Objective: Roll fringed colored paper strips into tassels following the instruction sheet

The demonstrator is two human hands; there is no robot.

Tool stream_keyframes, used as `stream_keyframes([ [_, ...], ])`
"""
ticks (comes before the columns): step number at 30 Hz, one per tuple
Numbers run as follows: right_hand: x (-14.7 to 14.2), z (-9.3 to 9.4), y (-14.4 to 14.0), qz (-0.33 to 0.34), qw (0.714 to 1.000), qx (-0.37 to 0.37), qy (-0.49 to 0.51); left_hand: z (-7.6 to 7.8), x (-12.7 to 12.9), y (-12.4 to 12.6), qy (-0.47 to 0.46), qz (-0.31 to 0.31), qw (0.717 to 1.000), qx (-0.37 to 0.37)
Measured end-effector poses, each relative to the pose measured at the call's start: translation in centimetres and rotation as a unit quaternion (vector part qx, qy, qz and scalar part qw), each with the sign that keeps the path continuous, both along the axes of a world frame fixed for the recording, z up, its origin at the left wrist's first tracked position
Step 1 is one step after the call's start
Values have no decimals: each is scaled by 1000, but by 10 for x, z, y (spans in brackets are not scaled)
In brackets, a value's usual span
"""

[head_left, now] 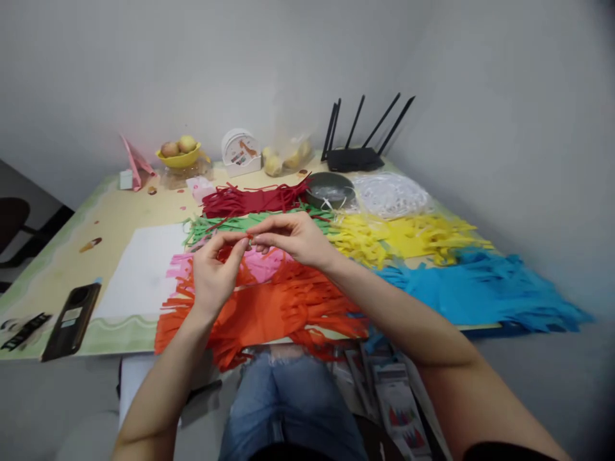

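Above the fringed orange fabric (259,314), my left hand (216,272) and my right hand (295,238) meet fingertip to fingertip. Both are closed in a pinch on an orange strip (249,237), of which only a small bit shows between the fingers. The orange fabric lies flat at the table's front edge, its cut strips spreading to both sides. Behind it, partly covered by my hands, is pink fringed fabric (264,264). Green (225,224) and dark red fringed fabric (254,200) lie farther back.
Yellow (408,237) and blue fringed fabric (456,291) lie on the right. Behind stand a dark round bowl (330,190), a coil of white cord (391,194) and a black router (354,159). White paper (144,269) and a phone (72,320) are on the left.
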State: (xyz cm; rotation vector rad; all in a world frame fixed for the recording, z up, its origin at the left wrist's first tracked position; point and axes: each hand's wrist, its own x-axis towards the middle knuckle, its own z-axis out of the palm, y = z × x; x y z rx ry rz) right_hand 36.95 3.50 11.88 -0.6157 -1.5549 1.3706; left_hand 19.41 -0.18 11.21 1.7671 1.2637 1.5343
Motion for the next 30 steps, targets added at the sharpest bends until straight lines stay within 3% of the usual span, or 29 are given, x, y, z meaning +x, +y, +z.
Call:
stream_keyframes([
  [6,-14,6,-15,-13,1000,16,-13,0,-13,-17,11,5,1000,13],
  [9,-19,8,-22,-29,997,46,-48,1,-17,-23,64,35,997,40],
  [16,-27,-2,-31,-73,991,75,-78,-5,-19,-32,212,108,959,156],
  [20,-29,-8,-35,-83,989,97,-76,-7,-18,-36,266,136,937,183],
  [25,-29,-9,-37,-65,994,67,-49,-6,-19,-39,192,86,970,125],
  [30,-31,-11,-37,-26,1000,-11,10,-7,-15,-43,155,92,976,121],
])
